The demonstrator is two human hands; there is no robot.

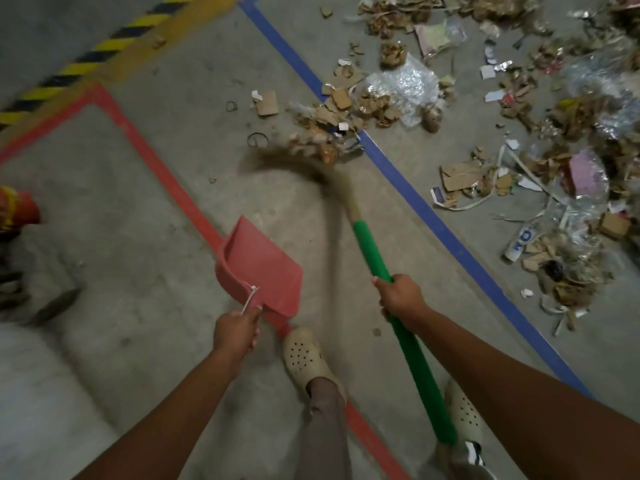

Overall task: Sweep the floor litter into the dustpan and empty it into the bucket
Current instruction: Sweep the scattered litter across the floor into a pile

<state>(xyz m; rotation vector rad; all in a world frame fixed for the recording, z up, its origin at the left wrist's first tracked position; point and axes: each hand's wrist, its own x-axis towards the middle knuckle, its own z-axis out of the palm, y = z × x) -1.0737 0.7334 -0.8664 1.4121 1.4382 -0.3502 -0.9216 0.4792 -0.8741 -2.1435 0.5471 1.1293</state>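
Green is the colour of the broom (pixel 381 271) handle, which is running up from beside the pale clogs (pixel 306 358). The right hand (pixel 401 296) is gripping it with fingers wrapped round the shaft. The left hand (pixel 235 329) is closing round the stub handle of the red dustpan (pixel 259 265), which is pointing its open mouth forward across the red line (pixel 166 178). Nothing is lying in the pan. Whether its lip is touching the floor (pixel 156 220) I cannot tell.

Further out, the bristles (pixel 287 164) are showing as a curved blur at the near edge of the litter (pixel 329 123), so I judge a stroke to be under way. The pan is sitting well short of that heap. To do this well, the lip should be pressing flat on the concrete close to the scraps, and the strokes should be short and low, dragging cardboard straight toward the mouth rather than flicking it sideways.

Beyond, the mess is spreading wide on both sides of the blue line (pixel 415 199): torn cardboard, paper strips and a crinkled plastic sheet (pixel 401 81) that is likely to snag or slide over the bristles. Yellow-and-black tape (pixel 104 50) is crossing the far corner. At the left edge an orange thing (pixel 17 209) is poking in; I cannot tell whether it is the bucket.
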